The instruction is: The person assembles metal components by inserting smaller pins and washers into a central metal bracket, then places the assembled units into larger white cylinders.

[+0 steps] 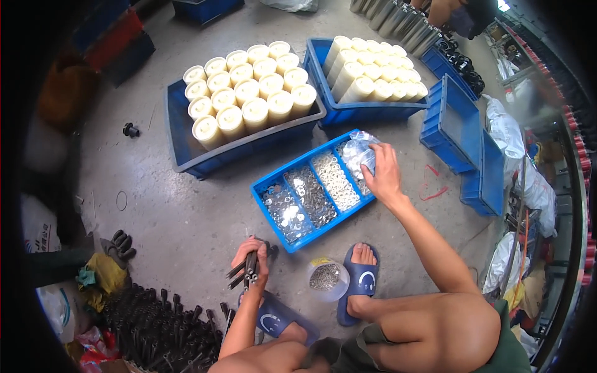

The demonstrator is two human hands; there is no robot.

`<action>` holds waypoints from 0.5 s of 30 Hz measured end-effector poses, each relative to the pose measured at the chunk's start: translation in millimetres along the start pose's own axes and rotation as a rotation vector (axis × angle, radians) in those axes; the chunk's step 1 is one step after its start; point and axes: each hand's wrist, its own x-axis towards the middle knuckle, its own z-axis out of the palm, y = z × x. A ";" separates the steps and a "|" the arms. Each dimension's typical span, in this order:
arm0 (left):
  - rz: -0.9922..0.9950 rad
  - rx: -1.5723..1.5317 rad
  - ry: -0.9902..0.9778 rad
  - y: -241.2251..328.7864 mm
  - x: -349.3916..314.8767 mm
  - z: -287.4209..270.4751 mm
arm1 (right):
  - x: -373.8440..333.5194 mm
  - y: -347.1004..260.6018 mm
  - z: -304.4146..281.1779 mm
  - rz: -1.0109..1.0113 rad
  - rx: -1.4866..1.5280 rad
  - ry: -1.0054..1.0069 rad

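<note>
A bundle of slim dark tubes (251, 266) is gripped in the closed left hand (251, 253), fingers wrapped round them, presumably so that several can be carried at once and the other hand left free. The visible tube ends are pointed down and to the left, some more steeply back toward the body; the long axes are fanned slightly rather than kept parallel.

By the right hand (382, 169), a clear plastic bag (358, 153) is covered with bent fingers at the far end of a divided blue tray (323, 229); whether the bag is pinched or only pressed cannot be told, as the contact is partly hidden. The dividers seem meant to keep white rings (336, 180), dark small parts (313, 196) and shiny washers (288, 212) apart, within easy reach.

To the right of the left hand, a translucent tub (336, 290) of small metal parts is stood on the floor; below and left of that hand, matching tubes are heaped in a pile (165, 320). Beyond both hands, white cylinders (255, 113) are ranked upright in a blue crate (249, 150), probably to save room.
</note>
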 end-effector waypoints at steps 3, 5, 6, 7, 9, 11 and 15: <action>-0.024 0.030 -0.001 -6.8 -1.4 -1.4 | 7.0 -6.5 -11.0 -0.011 -0.150 0.240; -0.020 0.073 -0.019 -4.9 -2.3 3.1 | 10.3 3.0 -8.3 0.063 -0.152 0.031; -0.013 0.091 -0.029 -3.6 -1.4 6.4 | 13.9 11.1 -6.0 0.101 -0.155 -0.068; -0.007 0.119 -0.059 -6.2 -2.9 6.7 | 15.9 20.5 3.5 0.185 0.003 -0.104; -0.012 0.150 -0.079 -7.9 -7.2 6.1 | 18.6 33.3 4.9 0.107 0.218 0.080; -0.008 0.170 -0.078 -4.4 -4.4 4.5 | 18.4 26.1 -21.2 0.053 0.294 0.239; -0.001 0.146 -0.134 -9.1 -5.5 7.8 | -8.4 15.0 -124.5 0.225 0.458 0.402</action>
